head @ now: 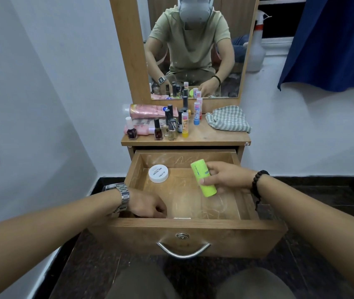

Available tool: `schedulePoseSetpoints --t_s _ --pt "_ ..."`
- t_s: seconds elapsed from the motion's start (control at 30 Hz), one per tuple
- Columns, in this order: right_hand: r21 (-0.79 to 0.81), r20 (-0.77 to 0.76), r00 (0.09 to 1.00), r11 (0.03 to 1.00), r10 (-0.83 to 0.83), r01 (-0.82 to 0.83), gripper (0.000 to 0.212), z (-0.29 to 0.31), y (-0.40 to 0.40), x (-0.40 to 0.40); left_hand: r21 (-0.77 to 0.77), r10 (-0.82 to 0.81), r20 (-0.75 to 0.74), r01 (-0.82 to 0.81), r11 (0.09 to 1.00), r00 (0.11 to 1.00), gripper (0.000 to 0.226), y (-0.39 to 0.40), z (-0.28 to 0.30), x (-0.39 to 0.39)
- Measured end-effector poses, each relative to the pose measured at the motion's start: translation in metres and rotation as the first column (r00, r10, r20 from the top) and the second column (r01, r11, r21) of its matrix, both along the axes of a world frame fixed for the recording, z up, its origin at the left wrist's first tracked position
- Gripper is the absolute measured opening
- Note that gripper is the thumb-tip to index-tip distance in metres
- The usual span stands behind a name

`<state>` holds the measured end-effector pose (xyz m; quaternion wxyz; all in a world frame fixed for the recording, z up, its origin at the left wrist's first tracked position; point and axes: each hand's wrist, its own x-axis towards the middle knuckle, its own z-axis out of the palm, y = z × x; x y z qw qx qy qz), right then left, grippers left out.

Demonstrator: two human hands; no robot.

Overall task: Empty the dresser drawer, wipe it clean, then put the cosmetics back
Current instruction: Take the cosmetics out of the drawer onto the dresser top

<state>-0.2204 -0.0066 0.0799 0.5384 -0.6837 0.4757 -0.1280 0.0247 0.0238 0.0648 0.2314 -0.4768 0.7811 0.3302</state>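
The right hand [225, 180] grips a lime-green plastic cylinder bottle [203, 178], thumb across its near side and fingers wrapped behind, holding it tilted above the right half of the open wooden dresser drawer [193, 226]. The left hand [148, 207] reaches down into the near left corner of the drawer with fingers curled; whether it pinches something there cannot be told, as the drawer's front wall hides the fingertips. A small white piece [182, 218] shows just beside it against that wall. A round white jar with a printed lid [158, 173] lies on the drawer floor toward the back left. On the dresser top [215, 137] stand most of the cosmetics: pink tubes [145, 110], dark nail-polish bottles [158, 130] and small coloured stick tubes [196, 113], with a green-and-white checked cloth [227, 118] bunched at the right. Whether the drawer is nearly emptied and unwiped, or just beginning to be refilled, cannot be settled from this view; either way few items are inside. Both forearms stretch forward and down, a metal watch [122, 196] on the left wrist, a black bead bracelet [257, 182] on the right.
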Motion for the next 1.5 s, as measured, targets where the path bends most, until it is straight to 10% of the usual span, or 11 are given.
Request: schedulePoseSetpoints --t_s 0.23,0.47,0.67,0.87,1.1,1.33,1.5 --pt "-0.026 0.095 0.984 0.987 -0.154 0.157 0.03 -0.01 -0.008 -0.005 0.066 0.088 -0.105 -0.082 0.995 0.991 0.02 -0.005 -0.007 0.0" --pt "-0.342 -0.215 0.963 0.936 -0.164 0.083 0.039 -0.021 -0.002 -0.006 -0.053 0.126 -0.228 -0.141 0.989 0.966 0.016 -0.01 0.011 0.005" --pt "-0.432 -0.278 0.948 0.902 -0.158 0.024 0.039 -0.029 0.01 -0.001 -0.004 0.417 -0.636 -0.542 0.84 0.65 0.023 -0.014 0.059 0.02" --pt "-0.465 -0.326 0.935 0.885 -0.14 -0.03 0.038 -0.033 0.014 0.003 -0.01 0.363 -0.815 -0.638 0.77 0.452 0.019 -0.017 0.087 0.034" --pt "-0.475 -0.33 0.933 0.879 -0.144 -0.032 0.04 -0.035 0.015 0.003 -0.354 0.135 -0.814 -0.666 0.657 0.565 0.016 -0.026 0.093 0.038" --pt "-0.477 -0.323 0.935 0.879 -0.146 -0.027 0.041 -0.034 0.017 0.002 -0.78 0.052 -0.492 -0.467 0.418 0.869 0.018 -0.064 0.109 0.053" --pt "-0.478 -0.324 0.934 0.878 -0.15 -0.025 0.042 -0.034 0.017 0.002 -0.839 0.101 -0.388 -0.397 0.371 0.916 0.026 -0.084 0.113 0.054"
